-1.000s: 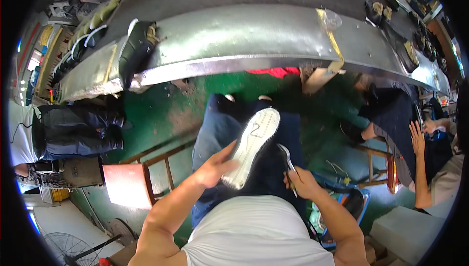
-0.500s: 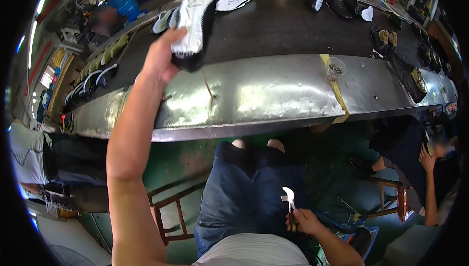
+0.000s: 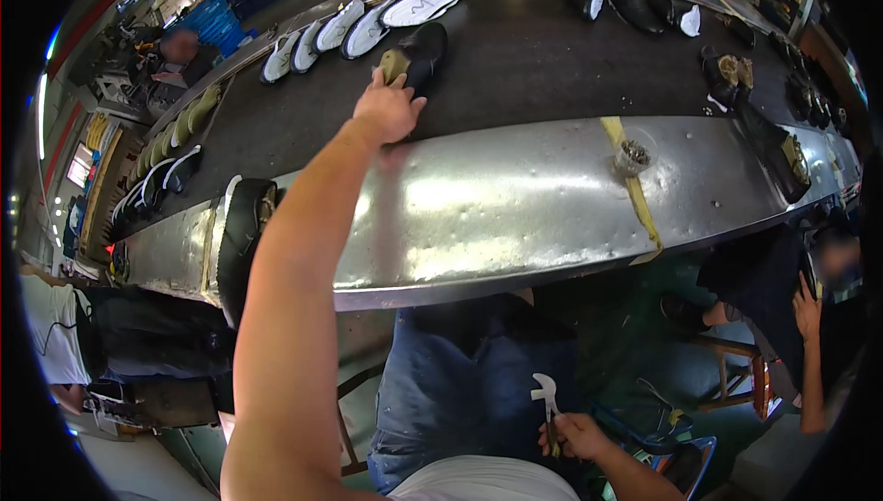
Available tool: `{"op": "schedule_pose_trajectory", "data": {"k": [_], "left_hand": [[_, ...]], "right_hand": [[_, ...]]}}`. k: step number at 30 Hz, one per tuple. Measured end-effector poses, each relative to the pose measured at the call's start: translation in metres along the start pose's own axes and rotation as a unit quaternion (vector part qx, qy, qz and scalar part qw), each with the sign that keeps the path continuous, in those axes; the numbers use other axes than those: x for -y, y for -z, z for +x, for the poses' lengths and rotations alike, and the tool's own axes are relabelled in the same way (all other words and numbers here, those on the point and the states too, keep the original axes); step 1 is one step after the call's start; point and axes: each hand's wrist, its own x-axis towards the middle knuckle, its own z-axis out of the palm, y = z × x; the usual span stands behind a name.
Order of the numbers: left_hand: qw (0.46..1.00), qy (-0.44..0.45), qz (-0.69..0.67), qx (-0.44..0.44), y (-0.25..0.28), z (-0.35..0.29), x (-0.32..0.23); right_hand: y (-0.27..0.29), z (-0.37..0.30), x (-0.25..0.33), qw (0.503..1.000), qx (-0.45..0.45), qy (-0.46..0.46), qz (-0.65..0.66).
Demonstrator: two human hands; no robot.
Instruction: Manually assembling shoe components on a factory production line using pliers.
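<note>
My left hand (image 3: 388, 110) reaches far over the bench. Its fingers are closed about the heel end of a black shoe (image 3: 427, 55) with an olive shoe last inside. This shoe stands upright on the dark bench top. Low on the right, in front of my lap, my right hand (image 3: 577, 434) grips a hammer (image 3: 545, 392) by its handle, head upward. Beyond the left hand lie several shoes with white undersides up, one white sole (image 3: 423, 4) largest among them. Partly behind my left forearm, another black shoe (image 3: 241, 239) rests on the metal edge.
The shiny metal bench edge (image 3: 515, 197) carries a yellow tape strip (image 3: 639, 207) and a clear cup of small metal pieces (image 3: 633, 158). A dark shoe (image 3: 782, 156) lies at its right end. Co-workers sit or stand left, right and across. A wooden stool (image 3: 727, 372) stands at right.
My left hand has come down from holding a white-soled shoe in the air to gripping an upright black shoe on the bench. The right hand and hammer have barely moved.
</note>
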Motion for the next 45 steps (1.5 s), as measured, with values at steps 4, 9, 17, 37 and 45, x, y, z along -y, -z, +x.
{"op": "schedule_pose_trajectory", "data": {"k": [4,9,17,37,45], "left_hand": [[0.953,0.000,-0.301,0.027,0.030,-0.037,0.041],[0.977,0.104,-0.166,-0.088,0.042,-0.171,0.129],[0.744,0.400,-0.514,0.149,0.099,-0.332,0.166],[0.552,0.097,-0.810,0.173,0.109,-0.507,-0.094],[0.822,-0.069,-0.518,0.229,0.109,-0.455,-0.162]], "right_hand": [[0.008,0.008,-0.011,0.998,0.019,0.054,-0.020],[0.001,-0.003,-0.001,0.999,-0.001,0.023,-0.029],[-0.001,-0.003,-0.029,0.998,-0.021,0.038,-0.038],[-0.018,-0.046,-0.078,0.985,-0.146,0.088,0.030],[-0.015,-0.048,-0.083,0.982,-0.130,0.126,0.059]]}}
